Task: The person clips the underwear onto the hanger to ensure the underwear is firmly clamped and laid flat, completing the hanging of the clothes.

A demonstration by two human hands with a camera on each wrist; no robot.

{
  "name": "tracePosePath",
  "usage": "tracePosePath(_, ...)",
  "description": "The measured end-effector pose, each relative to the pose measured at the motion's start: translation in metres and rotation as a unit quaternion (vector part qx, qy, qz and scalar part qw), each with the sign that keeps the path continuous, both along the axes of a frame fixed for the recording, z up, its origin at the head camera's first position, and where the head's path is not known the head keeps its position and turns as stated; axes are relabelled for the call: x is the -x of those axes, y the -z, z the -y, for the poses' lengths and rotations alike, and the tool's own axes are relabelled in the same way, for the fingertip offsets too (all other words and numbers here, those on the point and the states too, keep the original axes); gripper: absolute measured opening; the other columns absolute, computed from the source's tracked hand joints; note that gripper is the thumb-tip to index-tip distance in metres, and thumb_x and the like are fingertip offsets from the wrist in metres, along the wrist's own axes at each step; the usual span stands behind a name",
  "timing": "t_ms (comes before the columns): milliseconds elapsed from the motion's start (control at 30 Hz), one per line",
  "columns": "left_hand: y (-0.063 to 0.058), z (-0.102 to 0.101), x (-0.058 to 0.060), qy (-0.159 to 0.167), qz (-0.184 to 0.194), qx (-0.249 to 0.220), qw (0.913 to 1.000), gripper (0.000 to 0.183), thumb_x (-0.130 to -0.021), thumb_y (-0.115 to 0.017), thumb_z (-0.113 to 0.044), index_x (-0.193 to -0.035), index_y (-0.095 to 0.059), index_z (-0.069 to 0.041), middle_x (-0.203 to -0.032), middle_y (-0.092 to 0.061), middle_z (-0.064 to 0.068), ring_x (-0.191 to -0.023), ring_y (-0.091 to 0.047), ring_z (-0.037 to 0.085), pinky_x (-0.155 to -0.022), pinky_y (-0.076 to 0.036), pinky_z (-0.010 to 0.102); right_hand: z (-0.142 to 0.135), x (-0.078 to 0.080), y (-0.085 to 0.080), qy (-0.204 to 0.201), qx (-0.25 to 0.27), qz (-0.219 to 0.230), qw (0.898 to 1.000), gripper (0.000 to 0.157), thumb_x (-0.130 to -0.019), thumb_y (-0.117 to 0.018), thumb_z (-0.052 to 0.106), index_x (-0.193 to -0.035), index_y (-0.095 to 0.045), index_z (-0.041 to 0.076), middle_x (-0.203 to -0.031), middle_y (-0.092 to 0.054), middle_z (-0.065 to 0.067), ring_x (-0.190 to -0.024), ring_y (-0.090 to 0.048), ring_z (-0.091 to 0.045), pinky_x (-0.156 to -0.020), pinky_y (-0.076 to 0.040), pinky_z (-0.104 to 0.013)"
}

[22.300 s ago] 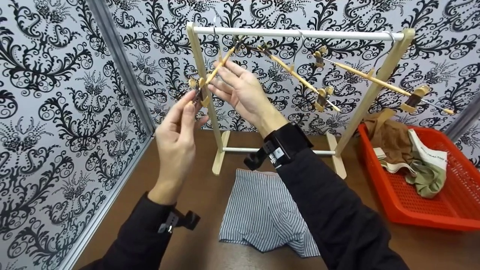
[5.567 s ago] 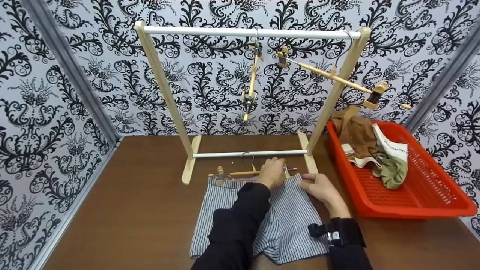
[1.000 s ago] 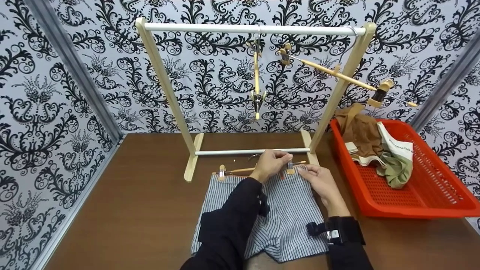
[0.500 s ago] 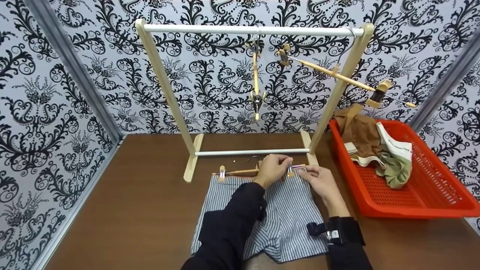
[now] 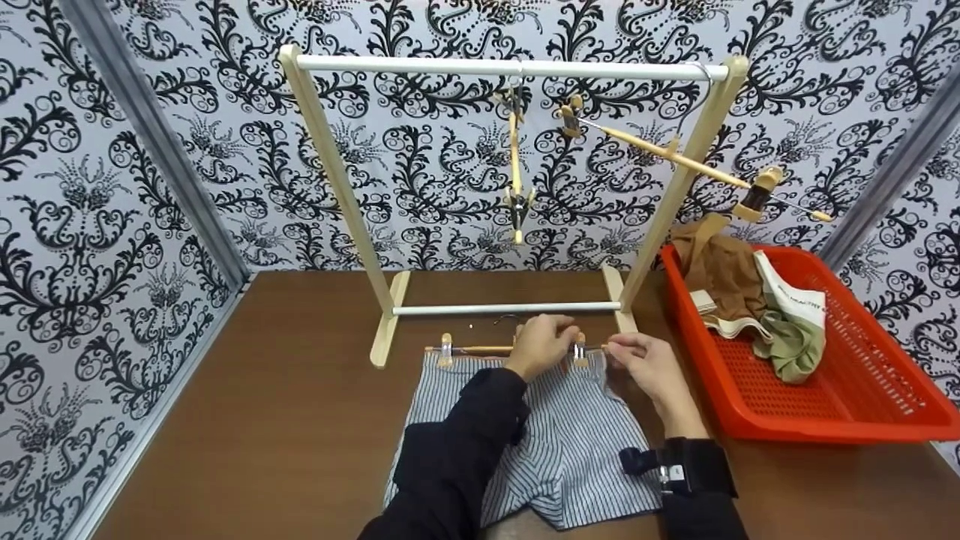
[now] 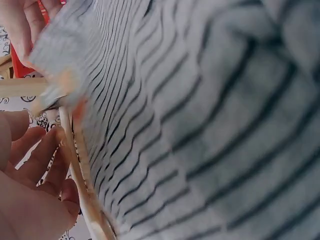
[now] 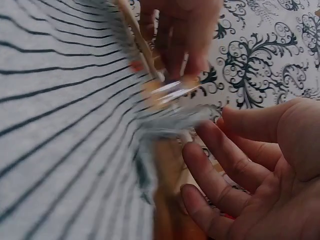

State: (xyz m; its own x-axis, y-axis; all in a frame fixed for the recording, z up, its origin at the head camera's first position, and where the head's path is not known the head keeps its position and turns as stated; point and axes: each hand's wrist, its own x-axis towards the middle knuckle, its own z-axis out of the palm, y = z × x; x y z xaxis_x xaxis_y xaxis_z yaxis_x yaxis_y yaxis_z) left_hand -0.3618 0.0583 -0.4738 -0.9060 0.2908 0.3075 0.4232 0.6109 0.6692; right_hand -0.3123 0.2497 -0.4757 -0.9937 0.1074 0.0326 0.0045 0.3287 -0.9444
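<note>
Blue-and-white striped shorts point(image 5: 574, 457) lie on the table, waistband towards the rack. A wooden clip hanger point(image 5: 484, 349) lies along the waistband, its left clip point(image 5: 446, 350) on the cloth's left end. My left hand point(image 5: 541, 349) is at the hanger's right clip point(image 5: 580, 351); in the left wrist view its fingers point(image 6: 47, 155) curl by the hanger bar, close to the blurred clip. My right hand point(image 5: 652, 371) pinches the waistband's right corner, beside the hanger's end; in the right wrist view thumb and forefinger meet on this cloth corner point(image 7: 175, 120).
Behind stands a wooden rack point(image 5: 337, 165) with a white top rail point(image 5: 420, 65). Two more clip hangers hang there, one near the middle point(image 5: 514, 157) and one at the right point(image 5: 697, 166). A red basket point(image 5: 825, 431) with brown point(image 5: 724, 270) and green-white garments point(image 5: 795, 330) stands to the right.
One hanger has come down from the rack onto the shorts' waistband. Over the last second, my right hand moves slightly right with the cloth corner; my left stays by the right clip.
</note>
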Motion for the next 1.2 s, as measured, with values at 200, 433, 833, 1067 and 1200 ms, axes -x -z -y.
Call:
tracePosePath(200, -0.012, 0.013, -0.002, 0.006, -0.068, 0.072, 0.9950, 0.024, -0.096, -0.067, -0.018, -0.116, -0.076, -0.007, -0.112, -0.075, 0.004, -0.107, -0.068, 0.024, -0.090, -0.049, 0.043, -0.002, -0.006, -0.018, -0.006, -0.054, -0.037, 0.998, 0.031, -0.100, -0.065, 0.011, -0.124, -0.064, -0.008, -0.114, -0.070, -0.022, -0.098, -0.067, -0.027, -0.078, -0.052, -0.022)
tracePosePath(433, -0.027, 0.031, -0.009, -0.017, -0.117, 0.185, 0.9756, 0.025, -0.092, -0.069, -0.016, -0.115, -0.075, -0.007, -0.111, -0.072, 0.009, -0.100, -0.068, 0.030, -0.087, -0.055, 0.042, 0.008, -0.013, -0.033, -0.090, -0.181, -0.097, 0.974, 0.034, -0.100, -0.066, 0.015, -0.129, -0.065, -0.004, -0.124, -0.068, -0.020, -0.114, -0.064, -0.037, -0.099, -0.050, -0.051)
tracePosePath(833, -0.015, 0.052, -0.026, -0.058, -0.116, 0.281, 0.9508, 0.008, -0.087, -0.065, -0.007, -0.086, -0.073, -0.008, -0.093, -0.072, 0.007, -0.087, -0.069, 0.026, -0.071, -0.059, 0.041, 0.021, -0.015, -0.024, -0.240, -0.236, -0.056, 0.940, 0.062, -0.103, -0.060, 0.025, -0.150, -0.037, -0.009, -0.156, -0.029, -0.032, -0.144, -0.028, -0.047, -0.117, -0.020, -0.059)
tracePosePath(1067, -0.004, 0.053, -0.030, -0.071, -0.086, 0.300, 0.9476, 0.009, -0.087, -0.066, -0.006, -0.086, -0.075, -0.008, -0.091, -0.073, 0.009, -0.086, -0.069, 0.027, -0.070, -0.059, 0.042, 0.023, -0.014, -0.013, -0.265, -0.254, -0.024, 0.930, 0.067, -0.103, -0.060, 0.025, -0.151, -0.032, -0.011, -0.155, -0.029, -0.035, -0.143, -0.027, -0.052, -0.116, -0.021, -0.063)
tracePosePath(1200, 0.000, 0.053, -0.029, -0.080, -0.083, 0.300, 0.9469, 0.008, -0.086, -0.067, -0.007, -0.085, -0.075, -0.008, -0.088, -0.073, 0.011, -0.083, -0.069, 0.027, -0.066, -0.059, 0.043, 0.024, -0.012, -0.007, -0.269, -0.252, -0.004, 0.930, 0.067, -0.103, -0.060, 0.023, -0.152, -0.031, -0.010, -0.156, -0.027, -0.035, -0.144, -0.024, -0.052, -0.117, -0.018, -0.063)
